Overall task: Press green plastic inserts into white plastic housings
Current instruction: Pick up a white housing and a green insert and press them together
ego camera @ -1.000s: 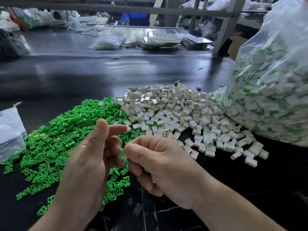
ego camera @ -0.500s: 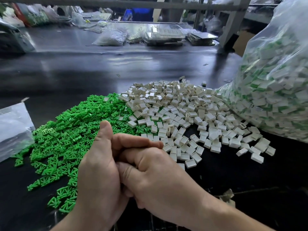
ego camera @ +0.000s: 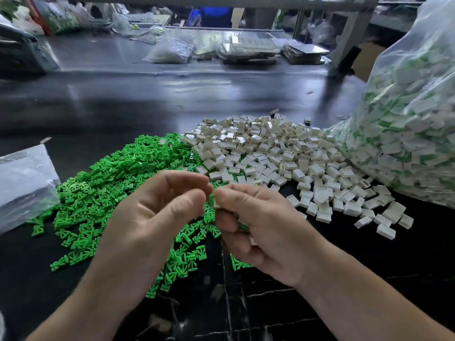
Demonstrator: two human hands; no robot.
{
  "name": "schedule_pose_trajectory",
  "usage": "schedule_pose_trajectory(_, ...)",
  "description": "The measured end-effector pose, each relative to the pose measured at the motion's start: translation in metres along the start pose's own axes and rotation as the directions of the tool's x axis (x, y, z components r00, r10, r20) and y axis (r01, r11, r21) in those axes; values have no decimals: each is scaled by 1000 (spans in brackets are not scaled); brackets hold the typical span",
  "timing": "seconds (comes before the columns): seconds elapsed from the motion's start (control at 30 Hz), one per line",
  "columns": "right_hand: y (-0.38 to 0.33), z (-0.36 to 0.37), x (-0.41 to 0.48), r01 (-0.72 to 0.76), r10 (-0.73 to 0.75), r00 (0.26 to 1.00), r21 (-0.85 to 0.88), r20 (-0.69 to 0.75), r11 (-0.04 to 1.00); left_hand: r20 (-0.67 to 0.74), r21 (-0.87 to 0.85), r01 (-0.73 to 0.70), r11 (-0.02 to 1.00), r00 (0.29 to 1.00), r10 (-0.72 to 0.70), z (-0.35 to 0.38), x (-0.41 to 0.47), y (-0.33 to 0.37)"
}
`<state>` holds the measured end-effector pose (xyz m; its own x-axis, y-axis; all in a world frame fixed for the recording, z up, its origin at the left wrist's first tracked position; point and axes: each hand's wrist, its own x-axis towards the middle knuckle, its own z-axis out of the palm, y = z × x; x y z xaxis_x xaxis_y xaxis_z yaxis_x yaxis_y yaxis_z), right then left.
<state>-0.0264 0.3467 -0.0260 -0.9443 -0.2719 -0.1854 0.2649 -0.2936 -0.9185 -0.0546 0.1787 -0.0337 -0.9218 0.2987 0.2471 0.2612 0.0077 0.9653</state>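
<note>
my right hand (ego camera: 261,232) pinches a white housing (ego camera: 217,203); my left hand (ego camera: 152,217) pinches the green insert (ego camera: 211,200) at its mouth, above the green heap (ego camera: 103,193) and white heap (ego camera: 270,156) on the tabletop (ego camera: 123,107). i judge it half seated; next, a straight squeeze until flush.

Midair: right hand (ego camera: 261,227) pinches white housing (ego camera: 217,203), left hand (ego camera: 152,217) pinches green insert (ego camera: 211,200).

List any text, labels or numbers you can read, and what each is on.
None can be read.
A faint dark mark on the big clear plastic bag of white-and-green parts is too small and blurred.
The loose green plastic inserts and white plastic housings show no print.
</note>
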Motion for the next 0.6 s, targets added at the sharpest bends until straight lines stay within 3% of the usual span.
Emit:
schedule_pose_trajectory(0.07, -1, -5, 1, -13, 12, 1000, 36, 19, 999, 32, 204, -98, 974, 995, 93, -6, 0, -1)
schedule_pose_trajectory(0.17, 0, -5, 2, -28, 25, 998, 60, 51, 998, 69, 351, -208, 913, 978, 196, -3, 0, -1)
schedule_pose_trajectory(0.27, 1, -7, 2, -60, 56, 997, 69, 55, 996, 41, 442, -231, 867, 970, 238, -1, 0, 0)
schedule_pose_trajectory(0.37, 0, -11, 4, -82, 68, 994, 162, 89, 983, 14, 431, -222, 875, 971, 240, 2, -3, 2)
schedule_pose_trajectory(0.47, -6, -19, 4, -29, -30, 990, 415, 136, 909, -49, 443, -140, 885, 982, 180, 1, -3, 1)
schedule_pose_trajectory(0.6, -15, -29, 4, 62, -121, 990, 554, 71, 830, 94, 609, -138, 781, 990, 102, 2, -2, -6)
